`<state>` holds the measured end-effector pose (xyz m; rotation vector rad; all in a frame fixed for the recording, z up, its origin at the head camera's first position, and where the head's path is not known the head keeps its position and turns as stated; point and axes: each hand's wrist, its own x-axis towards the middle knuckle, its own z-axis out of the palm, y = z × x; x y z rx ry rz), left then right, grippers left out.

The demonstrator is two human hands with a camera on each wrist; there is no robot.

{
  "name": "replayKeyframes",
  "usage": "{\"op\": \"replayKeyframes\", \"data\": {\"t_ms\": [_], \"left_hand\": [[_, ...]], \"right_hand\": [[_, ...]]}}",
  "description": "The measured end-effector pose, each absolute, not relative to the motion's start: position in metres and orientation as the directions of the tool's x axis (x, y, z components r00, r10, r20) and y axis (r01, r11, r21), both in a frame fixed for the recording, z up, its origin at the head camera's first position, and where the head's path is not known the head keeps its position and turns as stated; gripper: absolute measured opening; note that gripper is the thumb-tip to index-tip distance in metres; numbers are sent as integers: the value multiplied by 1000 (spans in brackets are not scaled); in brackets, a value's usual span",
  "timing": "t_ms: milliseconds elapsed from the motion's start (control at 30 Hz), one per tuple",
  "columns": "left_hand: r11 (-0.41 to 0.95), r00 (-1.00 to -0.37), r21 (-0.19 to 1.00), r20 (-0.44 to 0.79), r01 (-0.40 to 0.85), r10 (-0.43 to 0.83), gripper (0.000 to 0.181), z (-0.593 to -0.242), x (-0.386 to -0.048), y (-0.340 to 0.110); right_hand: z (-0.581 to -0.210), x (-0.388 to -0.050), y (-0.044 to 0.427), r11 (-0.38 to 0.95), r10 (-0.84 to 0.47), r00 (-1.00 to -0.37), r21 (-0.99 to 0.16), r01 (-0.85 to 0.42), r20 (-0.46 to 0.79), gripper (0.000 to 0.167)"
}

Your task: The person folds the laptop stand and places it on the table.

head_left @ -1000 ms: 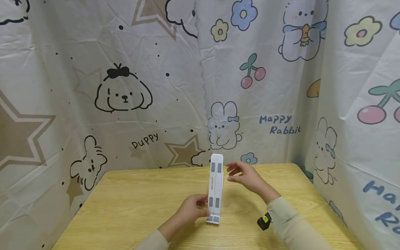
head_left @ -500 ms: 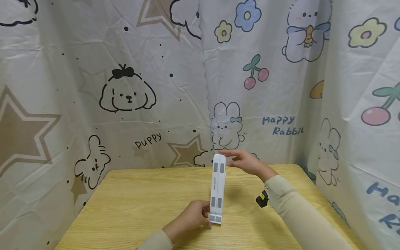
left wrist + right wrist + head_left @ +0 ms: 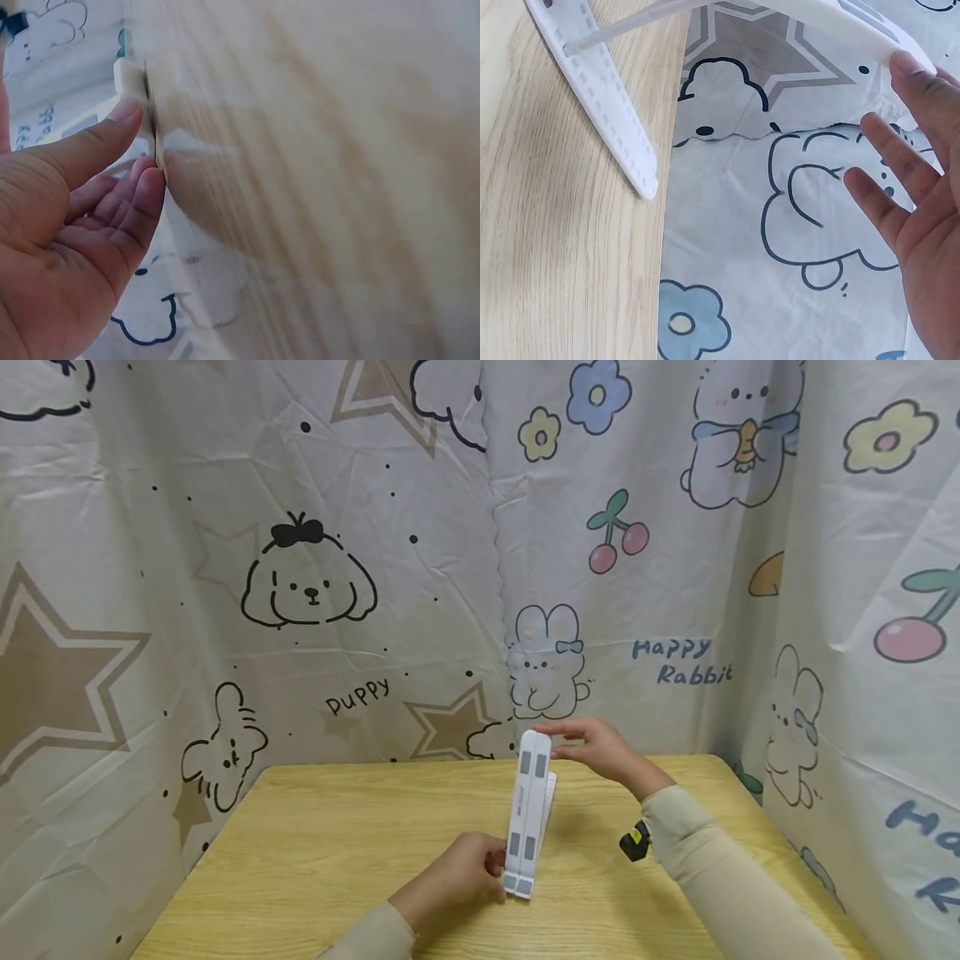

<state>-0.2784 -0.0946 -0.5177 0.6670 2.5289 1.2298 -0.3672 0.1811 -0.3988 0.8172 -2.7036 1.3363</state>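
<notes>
A white folding laptop stand (image 3: 528, 810) with grey pads rises at a slant from the tabletop in the head view, its two bars side by side. In the right wrist view, its base rail (image 3: 604, 97) lies along the table, joined by a thin strut to the raised bar. My left hand (image 3: 468, 870) pinches the stand's lower end; the thumb (image 3: 97, 146) presses its near edge in the left wrist view. At the top end, my right hand (image 3: 600, 752) holds the tip between thumb and index finger, while the other fingers (image 3: 900, 161) spread free.
A wooden table (image 3: 337, 827) lies beneath, its back edge meeting a hanging cloth (image 3: 435, 568) printed with cartoon animals. More cloth closes in both sides. A black device (image 3: 634, 842) with a yellow mark sits at my right wrist.
My right hand has come in to the stand's top end and taken hold. The top leans slightly further right, and the base rail now shows apart from the bars. The left hand keeps its grip.
</notes>
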Motion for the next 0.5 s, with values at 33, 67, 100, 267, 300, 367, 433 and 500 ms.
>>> {"op": "replayKeyframes", "data": {"t_ms": [33, 67, 100, 267, 300, 367, 433, 500], "left_hand": [[537, -858, 787, -19, 304, 514, 52, -518, -281, -96], [536, -852, 783, -15, 315, 523, 57, -518, -283, -97], [531, -846, 782, -11, 324, 533, 61, -519, -285, -99], [510, -826, 783, 8, 355, 563, 66, -517, -289, -108], [510, -825, 783, 9, 357, 565, 66, -517, -288, -109], [520, -826, 773, 8, 362, 564, 64, -516, -286, -106], [538, -831, 760, 7, 366, 556, 59, -515, -282, -100], [549, -841, 754, 9, 361, 541, 50, -514, -276, -90]], "right_hand": [[-399, -366, 183, 504, -437, -866, -731, -460, 243, 41], [-398, -365, 185, 509, -431, -867, -726, -462, 249, 41], [-398, -364, 187, 515, -429, -866, -719, -468, 256, 41], [-397, -358, 194, 537, -433, -858, -685, -493, 278, 39], [-396, -358, 195, 542, -441, -852, -673, -503, 282, 39], [-393, -358, 197, 539, -465, -842, -666, -515, 275, 40], [-388, -359, 199, 533, -492, -833, -668, -519, 255, 44], [-384, -362, 201, 522, -518, -825, -680, -515, 227, 48]]}}
